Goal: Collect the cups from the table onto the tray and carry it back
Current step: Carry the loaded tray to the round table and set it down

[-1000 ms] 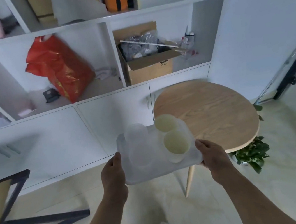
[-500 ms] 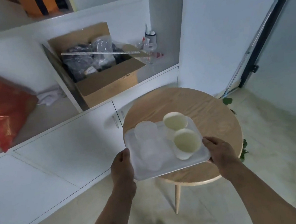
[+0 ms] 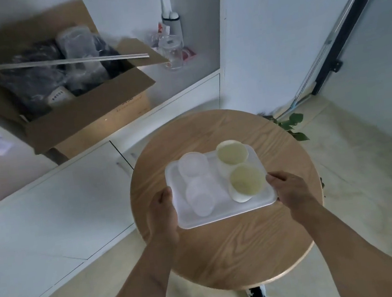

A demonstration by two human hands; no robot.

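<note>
2 bare forearms reach forward from the bottom edge. Left hand [image 3: 161, 212] wraps the left short edge of the tray [image 3: 226, 213], thumb on the rim; right hand [image 3: 291, 191] is closed on the right near corner the same way. Both grips look firm.

Tray: white, rectangular, rounded corners, low raised lip, smooth matte plastic. It sits over the middle of the round table [image 3: 233, 250]; whether it rests on the top or hangs just above it I cannot tell.

On the tray, 4 cups in 2 columns. Left column: 2 clear cups [image 3: 193, 165], thin translucent plastic, hard to separate from the white beneath. Right column: 2 pale cups [image 3: 246, 179], opaque walls, insides yellowish-green, circular mouths.

Table: light wood, bold wavy grain, thin round edge.

Beyond it: white flat-front cabinet [image 3: 48, 205], smooth. On its ledge an open brown cardboard box [image 3: 81, 118], flaps up, stuffed with dark plastic wrap, a pale strip lying across the top. A green plant [image 3: 291, 125] peeks past the table's far right rim.

Against 0.5 s ago: the tray overhung the table's near edge; now it is fully over the top, the table fills more of the view.
</note>
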